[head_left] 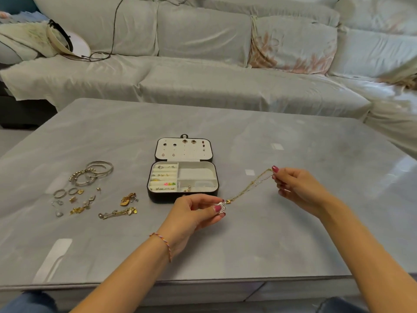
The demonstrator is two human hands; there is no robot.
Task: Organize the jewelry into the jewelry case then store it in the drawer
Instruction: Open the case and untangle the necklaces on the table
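Above the grey table (pixel 293 222), left hand (pixel 194 213) is pinching a gold necklace (pixel 248 188) at its pendant; right hand (pixel 295 188) is pinching the chain's other end, beside the open jewelry case (pixel 182 175). No legible writing.

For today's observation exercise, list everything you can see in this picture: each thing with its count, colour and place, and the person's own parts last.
jewelry case: one, black outside, cream inside, open at table centre
necklace: one, gold with a silver pendant, stretched between both hands
bangles: several, silver, table's left
loose jewelry: many small pieces, gold and silver, below the bangles
table: one, grey marbled
sofa: one, pale cover, behind the table
cable: one, black, on the sofa
left hand: pinches the pendant end; braided bracelet on its wrist
right hand: pinches the chain's far end
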